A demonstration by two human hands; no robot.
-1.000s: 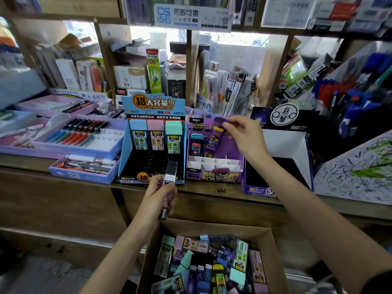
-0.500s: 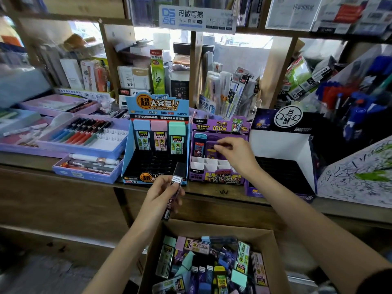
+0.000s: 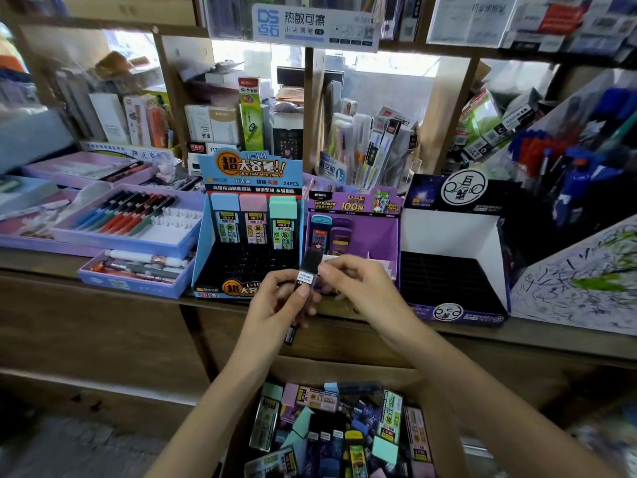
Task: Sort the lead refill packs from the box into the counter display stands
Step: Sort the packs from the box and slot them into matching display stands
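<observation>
My left hand (image 3: 275, 305) grips a black lead refill pack (image 3: 308, 270) upright in front of the counter edge. My right hand (image 3: 362, 288) touches the pack's upper right side with its fingertips. Three display stands sit on the counter: a blue stand (image 3: 248, 174) with three pastel packs in its back row, a purple stand (image 3: 375, 236) with a blue and a purple pack, and a dark stand (image 3: 448, 281) with bare black slots. Below the counter, a cardboard box (image 3: 444, 426) holds several mixed refill packs.
Lilac pen trays (image 3: 144, 236) lie on the counter to the left. A scribbled test sheet (image 3: 586, 281) leans at the right. Shelves behind the stands carry boxed stationery and a clear holder of pens (image 3: 375, 146).
My right hand left the purple stand, where it set a purple pack down, and came over to the black pack. My left hand raised that pack slightly.
</observation>
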